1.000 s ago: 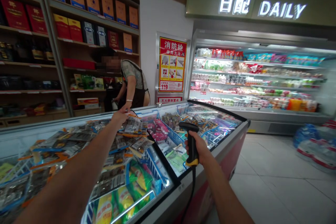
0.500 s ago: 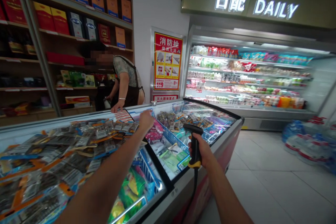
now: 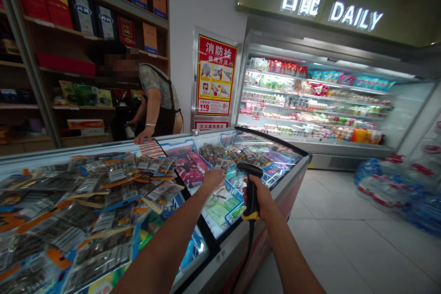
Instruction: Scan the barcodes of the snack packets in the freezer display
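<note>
My right hand (image 3: 260,195) is wrapped round the grip of a black and yellow barcode scanner (image 3: 251,193), which stands upright with its cord hanging down. My left hand (image 3: 214,180) is stretched over the right part of the chest freezer (image 3: 289,183), close to small snack packets (image 3: 223,164). Its fingers are slightly blurred, and whether they touch a packet I cannot tell. Many flat clear packets with orange and blue edges (image 3: 113,193) lie piled over the freezer's left part. Pink bags (image 3: 191,168), green bags (image 3: 220,204) and blue baskets show in the right part.
Across the freezer a person in an apron (image 3: 161,96) leans forward, one hand on its far edge by a striped sheet (image 3: 150,149). Shelves of boxes (image 3: 126,32) stand behind. A lit dairy fridge (image 3: 317,101) is at the back; bundled water bottles (image 3: 382,179) are on the floor at right.
My left hand has moved right, from the freezer's dividing bar towards the packets in the right part. My right hand still holds the scanner. The view has shifted slightly to the right.
</note>
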A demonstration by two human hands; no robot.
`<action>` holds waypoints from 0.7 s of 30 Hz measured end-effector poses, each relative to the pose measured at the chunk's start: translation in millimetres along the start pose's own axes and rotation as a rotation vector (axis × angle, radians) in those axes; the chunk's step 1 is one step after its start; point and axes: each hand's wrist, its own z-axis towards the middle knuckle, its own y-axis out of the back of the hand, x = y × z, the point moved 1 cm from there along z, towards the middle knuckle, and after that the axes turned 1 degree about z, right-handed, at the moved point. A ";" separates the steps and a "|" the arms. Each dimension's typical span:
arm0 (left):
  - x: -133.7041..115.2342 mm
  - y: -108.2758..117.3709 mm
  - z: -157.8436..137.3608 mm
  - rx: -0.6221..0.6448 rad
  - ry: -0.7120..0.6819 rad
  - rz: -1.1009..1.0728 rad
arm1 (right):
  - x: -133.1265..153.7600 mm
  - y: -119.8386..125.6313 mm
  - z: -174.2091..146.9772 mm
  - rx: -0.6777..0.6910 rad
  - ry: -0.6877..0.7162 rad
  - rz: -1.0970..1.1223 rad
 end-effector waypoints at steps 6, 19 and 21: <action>2.5 21.0 -8.0 -0.102 0.187 0.040 | -1.8 -9.0 -4.2 0.025 -0.003 0.004; 38.4 -8.3 -0.2 -0.295 0.513 -0.868 | -5.3 -29.4 -16.6 0.115 -0.032 -0.025; 39.8 -9.5 -1.7 -0.368 0.498 -0.948 | -5.4 -34.1 -19.0 0.119 -0.036 -0.021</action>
